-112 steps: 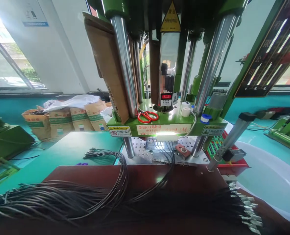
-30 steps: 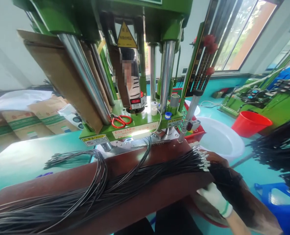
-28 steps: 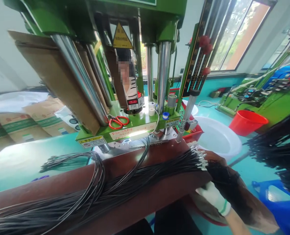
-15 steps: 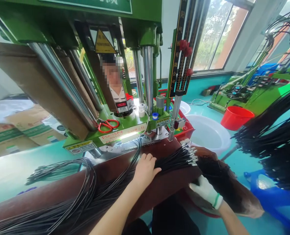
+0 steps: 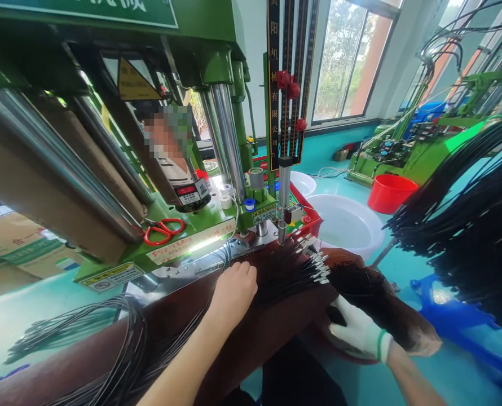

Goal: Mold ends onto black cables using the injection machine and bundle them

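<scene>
My bare left hand [image 5: 233, 290] lies knuckles-up on a thick bundle of black wires [image 5: 293, 270] with metal terminal ends, spread across a dark red-brown bench top [image 5: 251, 332]; its fingers curl down onto the wires. My right hand [image 5: 356, 332], in a white glove with a green cuff band, presses against the bench's right end beside a second dark mass of wires [image 5: 382, 304]. Whether it grips any wires is hidden. A few wires run from the bundle into the green press machine [image 5: 192, 225] behind.
Red scissors [image 5: 163, 230] lie on the machine's green platen. A white basin [image 5: 346, 225] and a red bucket [image 5: 390, 193] stand on the teal floor at right. More black wires [image 5: 471, 225] hang at far right above a blue stool [image 5: 454, 316].
The view has swung right and closer. My left hand came in half a second ago and has slid slightly left along the wire bundle. My gloved right hand has stayed at the bench end.
</scene>
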`<action>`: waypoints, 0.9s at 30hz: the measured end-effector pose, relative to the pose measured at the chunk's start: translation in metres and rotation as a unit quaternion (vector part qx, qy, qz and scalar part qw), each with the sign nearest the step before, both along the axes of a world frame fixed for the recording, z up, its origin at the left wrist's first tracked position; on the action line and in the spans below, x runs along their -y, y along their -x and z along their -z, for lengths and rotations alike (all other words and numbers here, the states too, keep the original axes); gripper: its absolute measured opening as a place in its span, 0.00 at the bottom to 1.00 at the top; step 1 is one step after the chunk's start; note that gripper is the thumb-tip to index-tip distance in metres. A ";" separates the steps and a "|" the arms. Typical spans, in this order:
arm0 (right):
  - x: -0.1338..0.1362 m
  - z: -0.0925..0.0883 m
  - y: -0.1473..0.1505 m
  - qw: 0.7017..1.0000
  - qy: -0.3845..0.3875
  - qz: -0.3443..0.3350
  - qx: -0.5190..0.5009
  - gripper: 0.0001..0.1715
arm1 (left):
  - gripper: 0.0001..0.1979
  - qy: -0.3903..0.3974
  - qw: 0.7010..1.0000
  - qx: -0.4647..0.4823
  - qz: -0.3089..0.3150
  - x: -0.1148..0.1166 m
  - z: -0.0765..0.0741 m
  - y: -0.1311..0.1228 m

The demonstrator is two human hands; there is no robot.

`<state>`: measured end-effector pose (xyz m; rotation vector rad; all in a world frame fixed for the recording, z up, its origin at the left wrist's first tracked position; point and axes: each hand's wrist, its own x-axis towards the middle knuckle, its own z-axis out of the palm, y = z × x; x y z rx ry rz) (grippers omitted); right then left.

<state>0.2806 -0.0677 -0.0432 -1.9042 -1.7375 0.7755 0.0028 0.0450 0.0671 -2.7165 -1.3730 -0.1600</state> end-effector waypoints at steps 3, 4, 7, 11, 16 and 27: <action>0.006 -0.013 -0.001 0.999 0.015 -0.036 -0.017 0.32 | 0.10 0.054 0.995 0.082 -0.024 0.008 -0.007 0.009; 0.008 -0.019 0.000 0.997 0.032 -0.053 -0.037 0.27 | 0.09 0.085 0.989 0.118 -0.021 0.011 -0.009 0.012; 0.012 -0.041 0.010 0.971 0.073 -0.125 -0.189 0.17 | 0.08 0.173 0.962 0.213 0.004 0.023 -0.014 0.021; 0.004 -0.065 0.044 0.841 0.023 -0.161 -0.516 0.32 | 0.09 0.263 0.927 0.266 0.014 0.049 -0.010 0.022; -0.026 -0.072 0.087 0.672 -0.024 -0.095 -0.734 0.29 | 0.05 0.321 0.907 0.261 0.074 0.077 0.018 0.013; -0.033 -0.071 0.084 0.717 -0.046 -0.009 -0.695 0.19 | 0.12 0.049 0.996 0.062 -0.039 -0.011 0.057 -0.003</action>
